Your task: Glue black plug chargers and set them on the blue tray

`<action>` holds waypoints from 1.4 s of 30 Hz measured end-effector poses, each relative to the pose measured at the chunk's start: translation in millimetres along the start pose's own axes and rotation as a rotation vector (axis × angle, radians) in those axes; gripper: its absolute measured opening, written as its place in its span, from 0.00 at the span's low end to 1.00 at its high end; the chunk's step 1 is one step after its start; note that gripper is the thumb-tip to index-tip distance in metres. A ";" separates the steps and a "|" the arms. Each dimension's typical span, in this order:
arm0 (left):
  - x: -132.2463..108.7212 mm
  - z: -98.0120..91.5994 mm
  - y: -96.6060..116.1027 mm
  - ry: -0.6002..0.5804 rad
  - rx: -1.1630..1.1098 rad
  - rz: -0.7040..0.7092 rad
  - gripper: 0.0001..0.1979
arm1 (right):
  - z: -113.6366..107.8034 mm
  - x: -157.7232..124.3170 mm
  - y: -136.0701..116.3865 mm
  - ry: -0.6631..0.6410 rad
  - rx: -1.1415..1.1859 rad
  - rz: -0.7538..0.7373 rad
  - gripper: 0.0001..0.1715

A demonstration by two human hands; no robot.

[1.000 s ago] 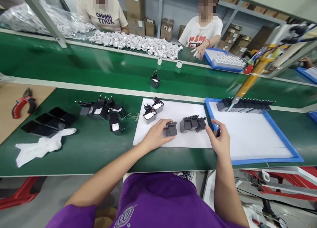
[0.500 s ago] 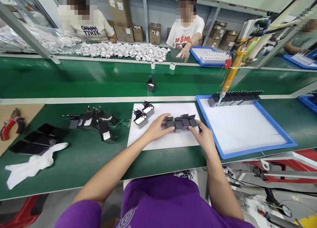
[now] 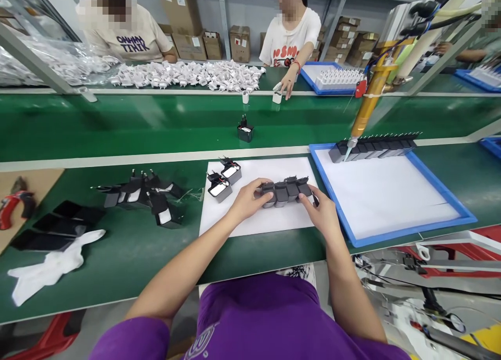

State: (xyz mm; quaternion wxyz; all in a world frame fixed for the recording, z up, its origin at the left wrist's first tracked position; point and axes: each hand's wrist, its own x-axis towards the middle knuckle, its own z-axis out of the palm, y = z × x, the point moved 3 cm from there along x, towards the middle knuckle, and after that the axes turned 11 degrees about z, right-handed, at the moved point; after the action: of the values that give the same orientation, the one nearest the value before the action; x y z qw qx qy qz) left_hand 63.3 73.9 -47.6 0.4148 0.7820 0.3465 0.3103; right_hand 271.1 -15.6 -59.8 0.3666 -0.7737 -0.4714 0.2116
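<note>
Four dark grey charger housings [image 3: 285, 191], pressed side by side, are held between left hand [image 3: 248, 199] and right hand [image 3: 321, 212], grips closed on the row's ends.

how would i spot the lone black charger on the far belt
Look at the green belt beyond the white rail, the one running between the person and the co-workers. Near its middle stands one black charger, prongs up. It is alone there, unlike the white caps at the far edge and the black row between the hands.

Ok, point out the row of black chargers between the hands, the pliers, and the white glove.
row of black chargers [image 3: 285, 191], head view, middle housing.
pliers [image 3: 11, 203], head view, red handle.
white glove [image 3: 47, 268], head view, palm.
</note>
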 end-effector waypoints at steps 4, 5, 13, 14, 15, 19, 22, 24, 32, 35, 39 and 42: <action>-1.6 3.7 -2.8 0.030 0.003 0.017 0.18 | 1.1 -0.2 0.8 -0.002 0.004 0.027 0.33; -2.3 4.4 -2.8 0.032 0.000 0.021 0.18 | 1.3 -0.6 0.6 -0.003 0.006 0.034 0.34; -7.5 2.7 -4.0 -0.005 -0.021 0.020 0.28 | 1.7 -4.7 2.7 -0.001 0.010 0.042 0.39; -7.8 1.8 -5.6 -0.015 -0.031 0.021 0.31 | 1.5 -4.8 3.8 0.013 0.013 0.040 0.40; -8.2 0.8 -7.1 -0.027 -0.034 0.028 0.35 | 1.2 -4.9 4.7 0.025 0.017 0.033 0.40; -8.7 -1.8 -10.0 -0.088 0.045 0.109 0.49 | 1.2 -5.9 5.3 0.006 0.025 0.034 0.41; -5.6 -0.2 -9.9 -0.113 0.081 0.147 0.51 | 1.9 -6.5 3.2 -0.020 0.025 0.060 0.41; -1.6 2.4 -9.8 -0.113 0.050 0.142 0.50 | 3.5 -6.3 1.1 -0.036 0.035 0.057 0.40; -0.5 -2.5 0.0 -0.182 0.034 0.110 0.52 | -1.5 -1.5 3.4 -0.060 0.040 0.057 0.38; 12.5 -23.9 12.3 -0.211 0.028 0.146 0.54 | -11.7 -1.4 9.1 -0.063 0.066 0.113 0.39; 86.9 -52.1 25.4 0.027 0.159 0.084 0.43 | -17.5 -5.0 13.2 -0.058 0.159 0.147 0.37; 161.1 -45.7 23.2 0.054 0.506 -0.073 0.43 | -14.9 -12.1 13.3 -0.067 0.192 0.131 0.36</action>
State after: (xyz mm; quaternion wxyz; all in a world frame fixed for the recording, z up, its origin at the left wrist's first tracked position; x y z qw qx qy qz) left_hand 126.0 212.9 25.6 0.2073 0.8394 0.4522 0.2191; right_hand 283.1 -35.6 -60.7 0.4082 -0.7568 -0.4094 0.3051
